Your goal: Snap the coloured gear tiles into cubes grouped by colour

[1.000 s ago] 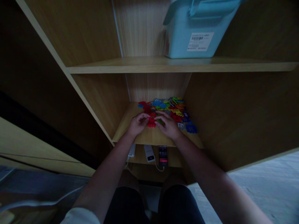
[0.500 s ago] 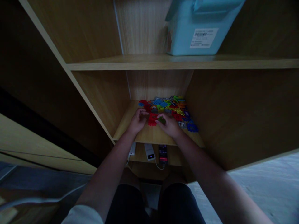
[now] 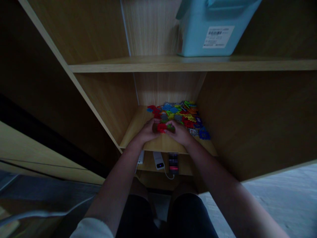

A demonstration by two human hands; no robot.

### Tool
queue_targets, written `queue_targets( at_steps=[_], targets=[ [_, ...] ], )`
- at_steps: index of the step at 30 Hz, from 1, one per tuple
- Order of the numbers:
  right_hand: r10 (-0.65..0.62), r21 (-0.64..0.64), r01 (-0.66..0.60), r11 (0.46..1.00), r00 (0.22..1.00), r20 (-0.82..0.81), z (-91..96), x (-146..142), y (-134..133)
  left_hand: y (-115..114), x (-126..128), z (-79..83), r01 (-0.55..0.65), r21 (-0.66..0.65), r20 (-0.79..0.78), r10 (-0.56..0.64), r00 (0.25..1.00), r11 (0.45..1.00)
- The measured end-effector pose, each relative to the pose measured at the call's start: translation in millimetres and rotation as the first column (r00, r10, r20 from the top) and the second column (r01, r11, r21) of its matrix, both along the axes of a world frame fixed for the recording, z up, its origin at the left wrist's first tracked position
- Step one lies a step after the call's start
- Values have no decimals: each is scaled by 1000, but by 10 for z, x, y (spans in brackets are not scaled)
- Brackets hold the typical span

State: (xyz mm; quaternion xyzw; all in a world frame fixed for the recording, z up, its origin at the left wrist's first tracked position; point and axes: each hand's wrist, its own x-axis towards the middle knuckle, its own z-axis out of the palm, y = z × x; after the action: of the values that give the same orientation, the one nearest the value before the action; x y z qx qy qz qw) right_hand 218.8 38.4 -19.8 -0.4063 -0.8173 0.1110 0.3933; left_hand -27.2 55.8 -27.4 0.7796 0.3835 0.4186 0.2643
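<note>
Between my hands is a red plastic interlocking building piece (image 3: 161, 128), held just above the front of the shelf. My left hand (image 3: 148, 131) curls its fingers and thumb around the piece's left edge. On the other side my right hand (image 3: 180, 133) pinches a green interlocking piece (image 3: 170, 126), which lies against the red one. Whether the two are joined I cannot tell. Behind the hands spreads a pile of similar pieces (image 3: 189, 117) in red, yellow, blue, green and grey.
A light blue bin (image 3: 193, 39) with a label stands on the upper shelf (image 3: 148, 67). Below the working shelf lie a white power bank (image 3: 158, 160) and a phone (image 3: 173, 162) joined by a cable. Wooden side panels (image 3: 247, 115) flank the compartment.
My left hand has moved right and closed onto the red piece, which now looks tilted. My right hand keeps its pinch, nearly in place. The view has shifted slightly.
</note>
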Motion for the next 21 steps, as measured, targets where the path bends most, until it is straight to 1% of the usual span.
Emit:
queue_targets(
  at_steps=[10,21],
  targets=[
    [7,-12,-7,1000,1000,13,4,-8,-2,-55,27,78,-5,-13,-15,5,1000,1000],
    [13,-5,-13,1000,999,31,15,-22,-9,-63,39,75,-11,-17,-12,11,1000,1000]
  ],
)
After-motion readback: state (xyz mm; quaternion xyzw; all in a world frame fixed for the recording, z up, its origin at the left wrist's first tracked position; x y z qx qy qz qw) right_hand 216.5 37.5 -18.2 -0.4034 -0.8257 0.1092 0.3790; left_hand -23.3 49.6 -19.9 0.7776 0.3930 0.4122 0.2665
